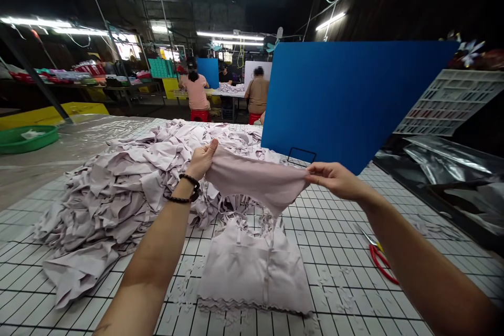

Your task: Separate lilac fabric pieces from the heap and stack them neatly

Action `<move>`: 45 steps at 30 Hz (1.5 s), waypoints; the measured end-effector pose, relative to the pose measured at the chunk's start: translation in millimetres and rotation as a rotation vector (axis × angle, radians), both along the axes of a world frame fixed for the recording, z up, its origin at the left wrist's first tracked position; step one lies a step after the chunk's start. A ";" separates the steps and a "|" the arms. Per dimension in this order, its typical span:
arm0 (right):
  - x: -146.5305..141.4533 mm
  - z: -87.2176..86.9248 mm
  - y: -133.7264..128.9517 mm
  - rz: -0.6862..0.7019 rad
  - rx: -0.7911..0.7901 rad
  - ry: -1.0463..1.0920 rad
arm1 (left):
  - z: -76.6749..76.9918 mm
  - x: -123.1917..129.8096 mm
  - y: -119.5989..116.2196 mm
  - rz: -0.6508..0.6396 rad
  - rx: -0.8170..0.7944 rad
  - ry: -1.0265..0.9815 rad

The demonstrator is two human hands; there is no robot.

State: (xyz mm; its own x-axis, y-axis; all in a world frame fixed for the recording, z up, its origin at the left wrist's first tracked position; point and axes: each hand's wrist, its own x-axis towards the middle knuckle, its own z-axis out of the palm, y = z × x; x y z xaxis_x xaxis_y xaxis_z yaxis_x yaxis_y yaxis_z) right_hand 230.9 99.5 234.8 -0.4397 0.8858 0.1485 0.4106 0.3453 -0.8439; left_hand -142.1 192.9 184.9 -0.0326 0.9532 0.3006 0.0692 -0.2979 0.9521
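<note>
A pale mauve undergarment (pixel 255 176) is stretched between my hands above the table; part of it hangs down on the right. My left hand (pixel 202 160) pinches its left end, thumb uppermost, with dark bead bracelets at the wrist. Its right corner is gripped in the fingertips of my right hand (pixel 331 177). Below lies a neat stack of strappy camisole tops (pixel 252 268) with wavy hems, flat on the table. A large loose heap of the same pale garments (pixel 129 184) spreads to the left, behind my left forearm.
Red-handled scissors (pixel 381 262) lie beside my right forearm on the grid-patterned table (pixel 334 299), among fabric scraps. A big blue panel (pixel 334 100) stands at the back right. A green basin (pixel 27 139) is far left. Clear plastic bags (pixel 437 152) lie right. Several people sit beyond.
</note>
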 end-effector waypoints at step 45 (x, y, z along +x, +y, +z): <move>8.4 -28.7 77.6 -0.464 0.127 -0.201 | -10.4 34.9 40.0 -0.129 -0.001 -0.054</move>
